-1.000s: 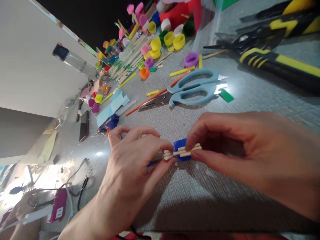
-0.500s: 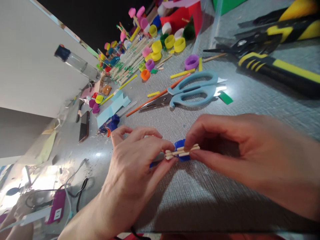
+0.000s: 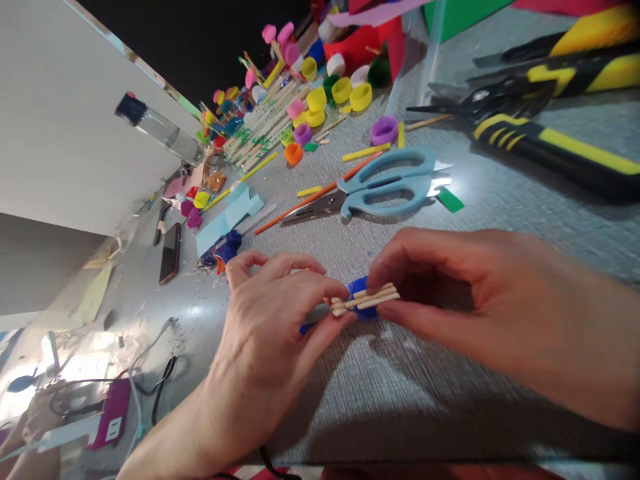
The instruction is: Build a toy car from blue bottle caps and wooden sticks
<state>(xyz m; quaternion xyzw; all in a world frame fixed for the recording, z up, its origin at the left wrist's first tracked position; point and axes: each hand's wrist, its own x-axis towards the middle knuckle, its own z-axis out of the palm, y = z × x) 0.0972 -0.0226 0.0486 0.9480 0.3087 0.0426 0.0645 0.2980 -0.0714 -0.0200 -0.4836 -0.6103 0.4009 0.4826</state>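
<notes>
Several short pale wooden sticks (image 3: 376, 300) lie side by side over a blue bottle cap (image 3: 368, 313). My left hand (image 3: 265, 327) pinches the left ends of the sticks between thumb and index finger. Across from it, my right hand (image 3: 480, 307) has thumb and index finger closed on the right part of the sticks, close against the cap. Fingers hide part of the cap, so whether the sticks are fixed to it I cannot tell. A dark blue object shows under my left thumb, mostly covered.
Blue-handled scissors (image 3: 390, 183) lie beyond my hands, beside an orange stick (image 3: 317, 195). Black-and-yellow pliers (image 3: 545, 143) rest at right. A blue glue gun (image 3: 226, 247) lies near my left fingers. Bottle caps (image 3: 361, 97) crowd the back; a purple box (image 3: 112, 413) with cables stands lower left.
The sticks show slightly tilted, their right ends a little higher, between nearly unmoved hands. The whole view has shifted slightly.
</notes>
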